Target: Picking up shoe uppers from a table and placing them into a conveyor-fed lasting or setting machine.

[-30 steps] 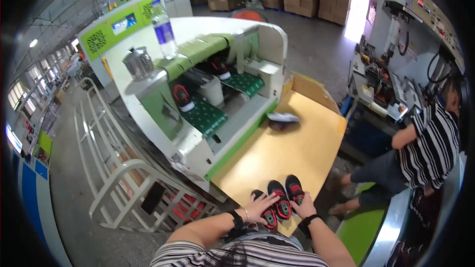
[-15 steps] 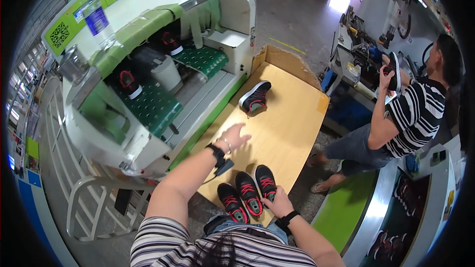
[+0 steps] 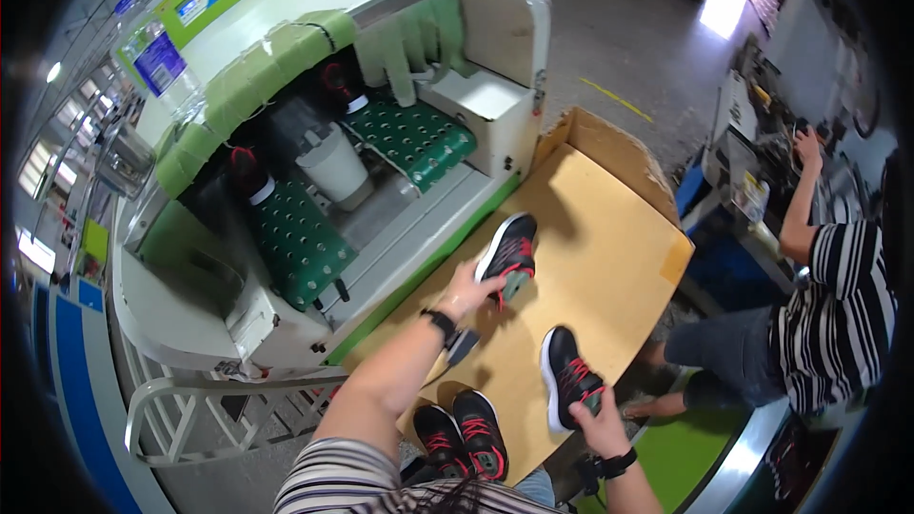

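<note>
My left hand [image 3: 468, 290] is closed on the heel end of a black sneaker [image 3: 514, 249] with red laces and a white sole, by the board's far left edge. Farther right, my right hand [image 3: 602, 422] grips the heel of a second black-and-red sneaker [image 3: 568, 371], toe pointing away from me. Close to my body, a pair of matching sneakers [image 3: 479, 433] stands side by side on the wooden board [image 3: 609, 257]. Both wrists carry black bands.
A white machine [image 3: 528, 29] with two green perforated conveyor belts [image 3: 300, 238] stands left; dark shoes sit deep inside it. A clear bottle [image 3: 162, 67] rests on top. At right, a co-worker in a striped shirt [image 3: 838, 314] reaches toward another machine. A cardboard edge [image 3: 619, 157] borders the board.
My left hand has reached forward and taken hold of the far sneaker. My right hand has lifted or slid the rightmost near sneaker away from the other two. The view has shifted.
</note>
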Demonstrator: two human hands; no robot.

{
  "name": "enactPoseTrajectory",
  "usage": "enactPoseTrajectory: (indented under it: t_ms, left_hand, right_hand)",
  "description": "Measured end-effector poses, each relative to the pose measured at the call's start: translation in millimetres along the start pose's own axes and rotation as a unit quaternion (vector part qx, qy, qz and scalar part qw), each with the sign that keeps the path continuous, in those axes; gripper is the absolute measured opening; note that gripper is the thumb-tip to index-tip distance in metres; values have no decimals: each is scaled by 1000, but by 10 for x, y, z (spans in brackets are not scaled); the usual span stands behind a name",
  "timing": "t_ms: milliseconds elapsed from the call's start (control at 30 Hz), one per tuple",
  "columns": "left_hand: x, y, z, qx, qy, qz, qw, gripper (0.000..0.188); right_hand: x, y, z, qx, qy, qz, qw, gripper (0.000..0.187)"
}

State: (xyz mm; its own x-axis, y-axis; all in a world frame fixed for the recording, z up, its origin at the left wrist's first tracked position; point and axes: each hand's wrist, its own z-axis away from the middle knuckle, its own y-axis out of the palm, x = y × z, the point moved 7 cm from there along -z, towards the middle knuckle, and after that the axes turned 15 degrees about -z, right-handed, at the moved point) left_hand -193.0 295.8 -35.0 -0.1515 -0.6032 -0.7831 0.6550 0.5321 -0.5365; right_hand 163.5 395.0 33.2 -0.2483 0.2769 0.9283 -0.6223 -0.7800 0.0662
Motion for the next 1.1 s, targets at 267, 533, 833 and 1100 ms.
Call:
enactPoseTrajectory:
  t_ms: [267, 533, 833, 1100]
  left_hand:
    - [-377, -1266, 2101, 31, 25, 497, 867, 47]
    - [-32, -1982, 1614, -164, -32, 691, 704, 50]
    - [566, -772, 1847, 32, 9, 102, 994, 62]
    - [1481, 216, 2626, 112, -64, -372, 919, 90]
  right_hand:
    - [2682, 1859, -1442, 166, -333, 81, 925, 75]
    - [2774, 3372, -2494, -2, -335, 386, 860, 78]
    - [-1593, 368, -1134, 156, -225, 642, 716, 83]
    - [-1472, 390, 946, 41, -2, 508, 861, 105]
